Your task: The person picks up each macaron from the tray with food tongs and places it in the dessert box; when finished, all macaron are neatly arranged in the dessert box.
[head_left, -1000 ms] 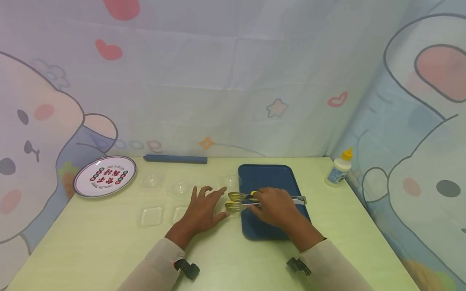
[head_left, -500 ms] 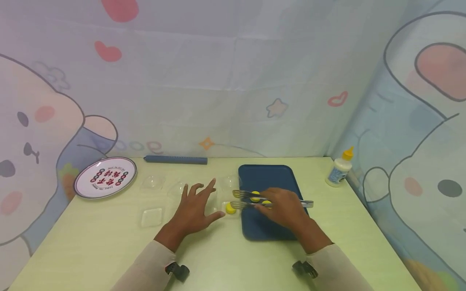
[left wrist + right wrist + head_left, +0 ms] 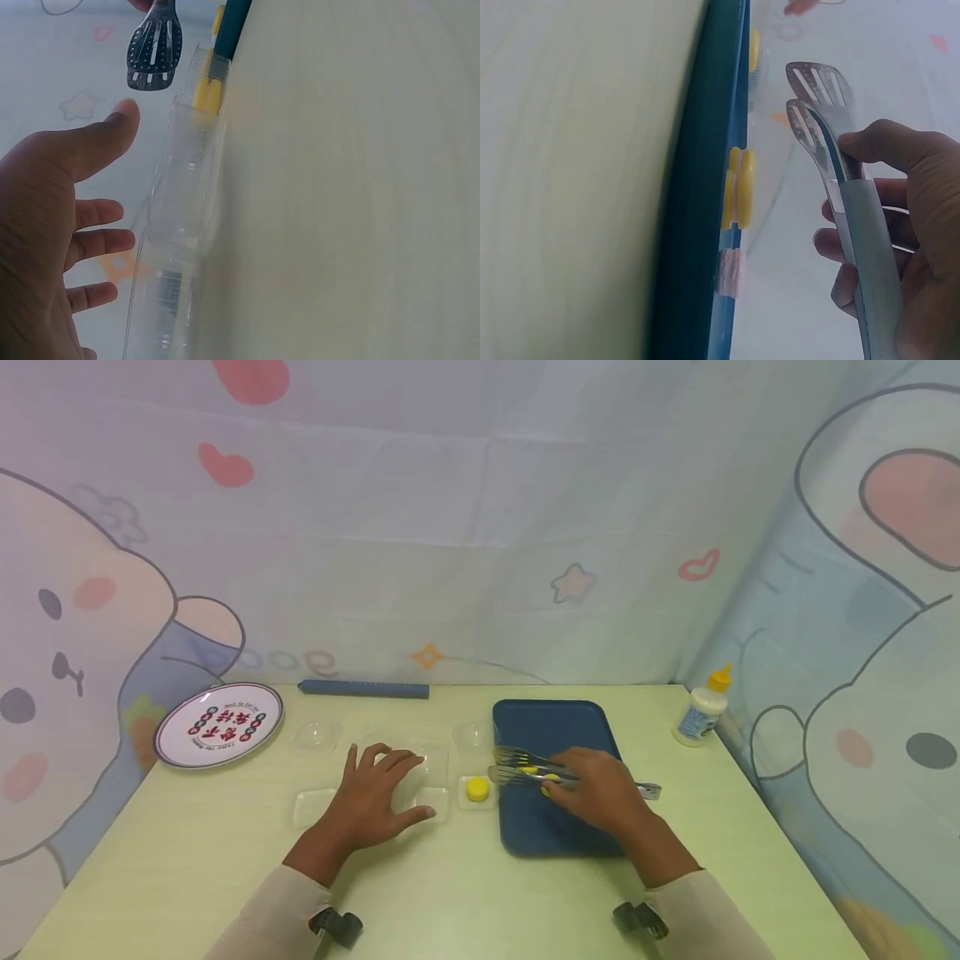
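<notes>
My right hand (image 3: 603,789) grips slotted metal tongs (image 3: 866,247), held above the dark blue tray (image 3: 555,831). The jaws of the tongs stand apart with nothing between them. Two yellow macarons (image 3: 742,187) lie on the tray, partly covered by the tongs in the head view; a pink piece (image 3: 731,271) shows beside them in the right wrist view. Just left of the tray, another yellow macaron (image 3: 477,789) sits in a small clear plastic box (image 3: 465,805). My left hand (image 3: 367,797), fingers spread and holding nothing, is over other clear plastic boxes (image 3: 431,806).
More clear boxes stand at the left (image 3: 315,735). A white plate with red lettering (image 3: 217,752) is at the back left, beside a long blue-grey bar (image 3: 363,689) along the back edge. A yellow-capped bottle (image 3: 697,714) stands at the right edge.
The tongs in my right hand have moved rightward off the clear box, uncovering the yellow macaron in it. My left hand has drawn back to the left.
</notes>
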A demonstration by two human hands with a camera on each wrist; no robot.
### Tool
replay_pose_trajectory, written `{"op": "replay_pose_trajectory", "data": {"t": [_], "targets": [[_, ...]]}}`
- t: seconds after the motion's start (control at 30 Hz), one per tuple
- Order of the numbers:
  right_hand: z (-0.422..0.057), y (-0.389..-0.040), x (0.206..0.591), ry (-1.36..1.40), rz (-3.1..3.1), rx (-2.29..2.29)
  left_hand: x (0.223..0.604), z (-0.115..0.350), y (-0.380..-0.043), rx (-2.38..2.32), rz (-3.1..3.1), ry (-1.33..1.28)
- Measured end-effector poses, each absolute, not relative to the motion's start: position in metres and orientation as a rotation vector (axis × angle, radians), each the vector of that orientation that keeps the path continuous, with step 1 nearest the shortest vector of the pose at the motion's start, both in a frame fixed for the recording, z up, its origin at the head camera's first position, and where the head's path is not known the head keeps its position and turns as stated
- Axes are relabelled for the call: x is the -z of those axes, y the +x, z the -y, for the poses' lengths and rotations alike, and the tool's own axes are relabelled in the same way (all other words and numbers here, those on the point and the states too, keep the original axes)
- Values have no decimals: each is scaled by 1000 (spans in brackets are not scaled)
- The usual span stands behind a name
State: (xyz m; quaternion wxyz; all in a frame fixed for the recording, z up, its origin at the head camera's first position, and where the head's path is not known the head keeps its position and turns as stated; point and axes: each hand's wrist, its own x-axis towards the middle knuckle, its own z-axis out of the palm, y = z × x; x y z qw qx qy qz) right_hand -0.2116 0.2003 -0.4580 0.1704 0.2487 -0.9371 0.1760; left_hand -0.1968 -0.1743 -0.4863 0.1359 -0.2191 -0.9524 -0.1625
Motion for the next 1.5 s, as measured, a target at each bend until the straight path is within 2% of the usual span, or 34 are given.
{"op": "replay_pose_trajectory", "data": {"t": [1.03, 1.5], "targets": [[-248, -194, 468, 490, 2709, -501, 500, 185, -193, 547, 2734, -699], [-262, -196, 477, 519, 2623, -404, 501, 184, -194, 570, 2758, -687]]}}
